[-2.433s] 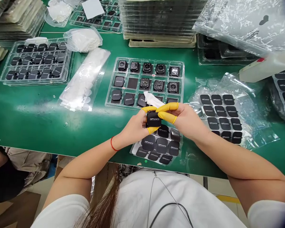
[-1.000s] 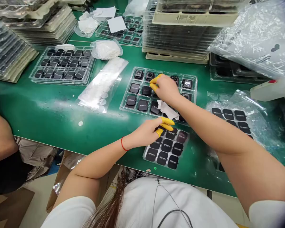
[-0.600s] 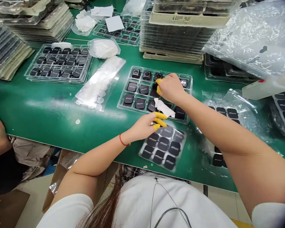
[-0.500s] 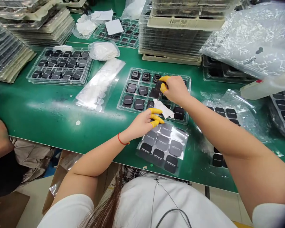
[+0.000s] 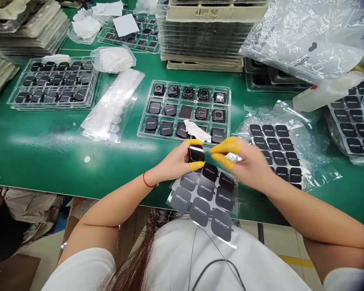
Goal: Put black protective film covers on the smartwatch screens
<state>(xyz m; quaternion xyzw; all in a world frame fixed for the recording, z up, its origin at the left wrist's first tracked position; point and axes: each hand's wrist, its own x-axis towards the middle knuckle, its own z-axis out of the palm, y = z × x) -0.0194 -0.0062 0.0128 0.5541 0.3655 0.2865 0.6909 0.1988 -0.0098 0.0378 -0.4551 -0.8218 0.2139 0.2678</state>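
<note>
- Left hand: closed on a small square black smartwatch body, held by its sides between thumb and fingertips, both in yellow finger cots. Glossy face turned up toward the wearer's view.
- Location of the watch body: in the air above the bench, just over the top edge of a printed pad sheet.
- Handling, my read: light, stiff, compact. The polished face looks slippery and easily marked, so the side edges seem the safest hold, as now.
- Right hand: motion-blurred, beside the left. Cotted fingers curl close around a silvery scrap; cannot tell whether it is pinched or merely near. Looks thin and light, perhaps film.
- Below the hands: a clear sheet of black "HiFuture" pads, soft-looking, nearly touching the left hand.
- Ahead: clear blister tray of watch bodies and black pads, one white wipe lying across its lower row.
- Right: bagged pads.
- Left: sleeve of white round discs, on a green bench mat.
- Far side: tall stack of trays.
- Red string on left wrist.
</note>
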